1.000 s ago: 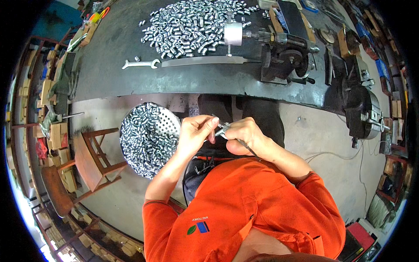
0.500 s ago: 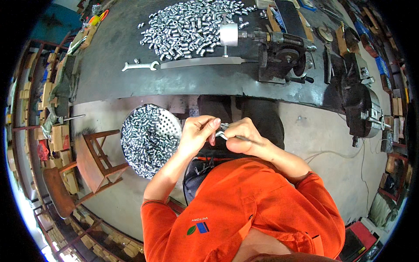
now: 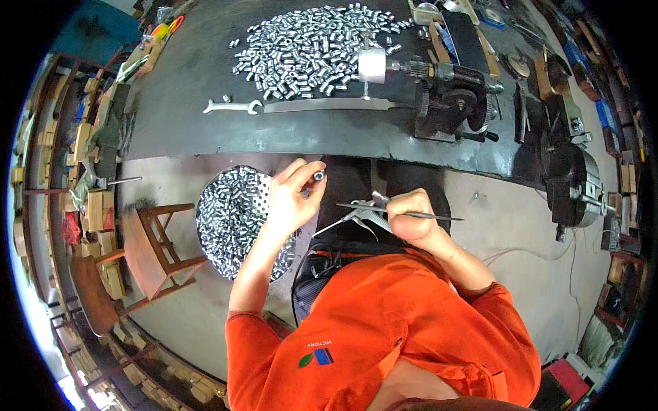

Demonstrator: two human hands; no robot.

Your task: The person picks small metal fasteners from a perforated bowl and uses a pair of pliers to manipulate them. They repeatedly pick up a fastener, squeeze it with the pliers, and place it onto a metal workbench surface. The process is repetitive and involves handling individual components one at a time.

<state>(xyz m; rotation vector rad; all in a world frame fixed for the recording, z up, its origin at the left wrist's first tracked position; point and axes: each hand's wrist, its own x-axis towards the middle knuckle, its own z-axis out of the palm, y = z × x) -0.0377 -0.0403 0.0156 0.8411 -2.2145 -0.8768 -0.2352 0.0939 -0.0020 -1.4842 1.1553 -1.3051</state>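
My left hand (image 3: 296,195) pinches a small shiny metal sleeve (image 3: 319,176), its bored end showing between thumb and fingers. To the right, my right hand (image 3: 411,214) is closed around a slim dark pointed rod (image 3: 439,217), perhaps a scraper or needle file, which sticks out on both sides of the fist. A silver caliper (image 3: 358,215) with spread, pointed jaws also juts from that hand, above my lap. Beside my left forearm, a round perforated metal basket (image 3: 259,188) holds many similar sleeves (image 3: 229,226).
On the dark workbench (image 3: 171,133) lie a heap of sleeves (image 3: 301,55), an open-end wrench (image 3: 233,107) and a long flat metal bar (image 3: 322,105). A geared hand-crank fixture (image 3: 456,103) stands right of them, with a vise (image 3: 576,178) farther right. A wooden chair (image 3: 154,250) is at left.
My hands have moved apart, the left up and leftward with the sleeve, the right slightly rightward. The caliper and dark rod now show plainly. The whole view has shifted slightly.
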